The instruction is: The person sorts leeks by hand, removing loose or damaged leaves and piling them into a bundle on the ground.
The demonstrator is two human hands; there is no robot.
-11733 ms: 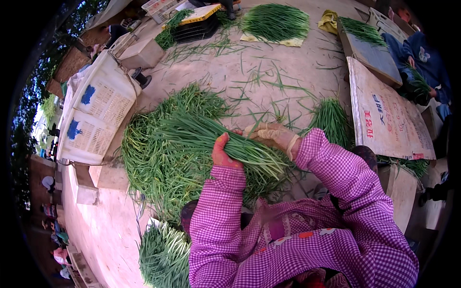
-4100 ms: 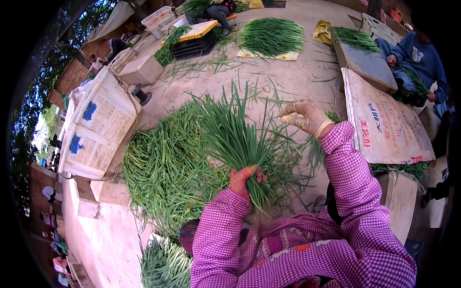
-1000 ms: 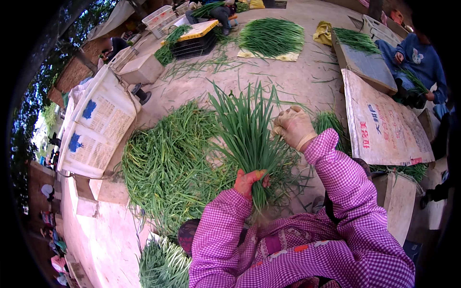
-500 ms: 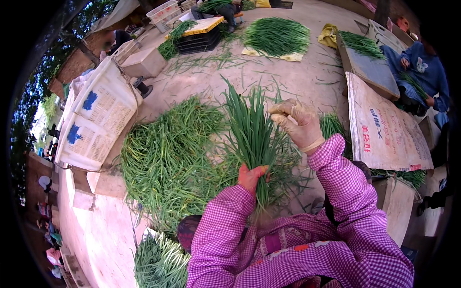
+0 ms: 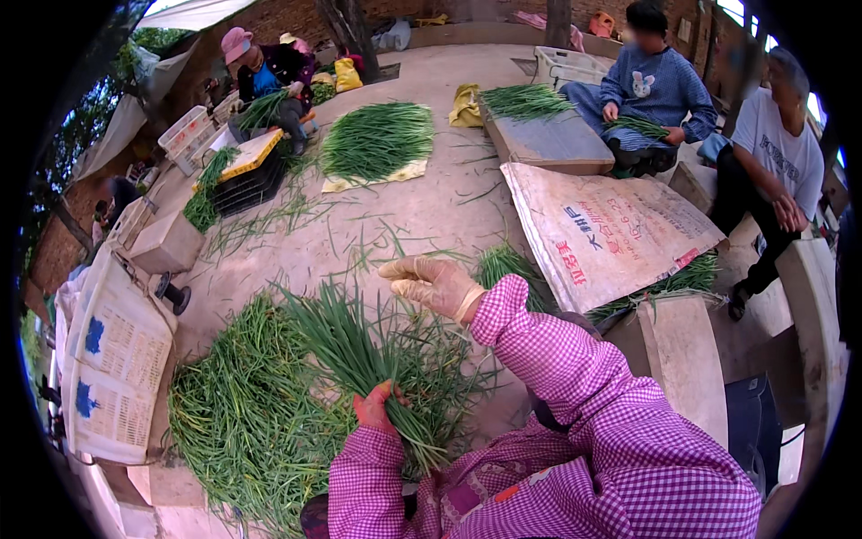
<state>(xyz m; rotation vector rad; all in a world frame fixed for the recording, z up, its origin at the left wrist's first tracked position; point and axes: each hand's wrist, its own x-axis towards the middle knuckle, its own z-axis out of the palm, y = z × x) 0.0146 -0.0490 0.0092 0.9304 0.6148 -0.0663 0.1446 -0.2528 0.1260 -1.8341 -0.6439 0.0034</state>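
At the far left a white printed sack (image 5: 121, 368) lies flat on the ground, and just beside it spreads a big heap of green chives (image 5: 238, 413) on the concrete floor (image 5: 431, 211). The left hand (image 5: 375, 409) is closed around the lower end of a bunch of chives (image 5: 346, 346), whose leaves fan up and to the left, above the heap's right edge. Further right, the right hand (image 5: 429, 283), in a pale thin glove, hangs over the floor above the bunch with fingers loosely curled, holding nothing that can be made out; it does not touch the bunch. Both arms wear pink checked sleeves.

Farther back on the left a black crate (image 5: 242, 180) carries a yellow tray with more greens, and a person in a pink hat (image 5: 260, 67) sits behind it. In the middle, another pile of chives (image 5: 377, 139) lies on a pale sheet. To the right a large printed sack (image 5: 611, 234) is spread over a low desk, with a small bundle of greens (image 5: 503, 265) at its left edge. At the far right two people sit; one, in a blue top (image 5: 651, 90), holds a few green stalks.
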